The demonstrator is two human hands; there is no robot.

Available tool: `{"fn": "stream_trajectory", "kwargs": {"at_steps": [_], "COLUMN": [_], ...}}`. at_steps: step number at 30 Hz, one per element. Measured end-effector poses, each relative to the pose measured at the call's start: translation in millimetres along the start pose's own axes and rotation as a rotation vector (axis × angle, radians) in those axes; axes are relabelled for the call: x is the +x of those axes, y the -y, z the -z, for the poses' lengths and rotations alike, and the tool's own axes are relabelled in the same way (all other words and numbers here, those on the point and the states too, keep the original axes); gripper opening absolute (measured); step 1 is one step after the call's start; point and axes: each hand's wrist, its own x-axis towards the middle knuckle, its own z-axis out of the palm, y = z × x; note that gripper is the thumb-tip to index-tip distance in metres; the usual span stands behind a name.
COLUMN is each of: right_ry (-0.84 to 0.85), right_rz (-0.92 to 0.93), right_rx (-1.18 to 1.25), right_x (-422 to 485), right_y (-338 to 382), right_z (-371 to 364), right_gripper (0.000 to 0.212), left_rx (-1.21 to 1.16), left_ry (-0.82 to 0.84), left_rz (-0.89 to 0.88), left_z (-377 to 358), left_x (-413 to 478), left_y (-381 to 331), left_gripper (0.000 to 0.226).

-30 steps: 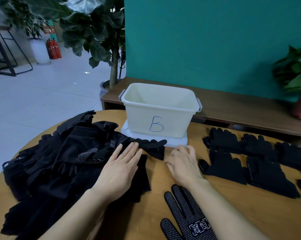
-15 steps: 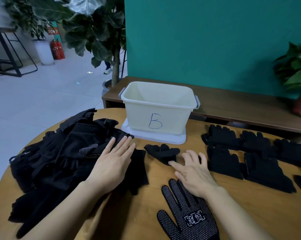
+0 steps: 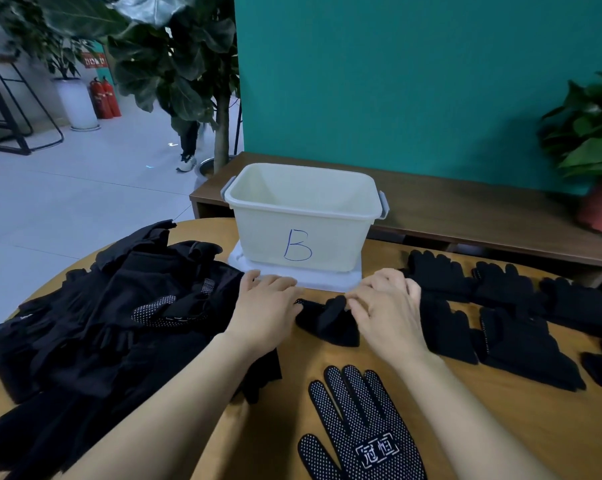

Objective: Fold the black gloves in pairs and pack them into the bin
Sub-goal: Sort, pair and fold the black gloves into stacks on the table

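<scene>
Your two hands are close together in the middle of the frame, just below the bin (image 3: 303,216). Your right hand (image 3: 386,317) has curled fingers and pinches the small black glove (image 3: 327,323), which lies bunched on the surface (image 3: 500,427) between your hands. Your left hand (image 3: 264,313) lies flat with straight fingers, and its thumb side touches the other end of that glove. To fold well, I think you should press one end down with the flat hand and pull the other end over it with the pinching hand. Go slowly, make the edges meet, then pat the glove flat so it does not spring open. Keep it away from the big pile of gloves (image 3: 119,323) on the left, so nothing gets mixed up. No gloves show in the bin, but its bottom is hidden.
</scene>
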Motion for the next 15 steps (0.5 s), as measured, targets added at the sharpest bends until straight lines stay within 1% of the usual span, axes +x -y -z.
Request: {"fn": "stream_trajectory", "kwargs": {"at_steps": [3, 6, 10, 13, 15], "right_ry": [0.054, 0.049, 0.076, 0.093, 0.085], "right_rz": [-0.041, -0.087, -0.100, -0.101, -0.109], "right_rx": [0.026, 0.023, 0.011, 0.013, 0.018], "right_x": [10, 14, 9, 3, 0], "right_y": [1, -3, -8, -11, -12], "right_z": [-13, -22, -30, -27, -20], "right_gripper": [0.021, 0.024, 0.022, 0.021, 0.021], "left_rx": [0.006, 0.046, 0.061, 0.032, -0.016], "left_ry": [0.066, 0.098, 0.172, 0.149, 0.066], "left_rz": [0.109, 0.201, 0.236, 0.236, 0.222], "left_z": [-15, -23, -28, -28, -21], "left_x": [14, 23, 28, 26, 23], "left_y": [-4, -4, -7, -10, -12], "left_gripper": [0.034, 0.037, 0.030, 0.022, 0.021]}}
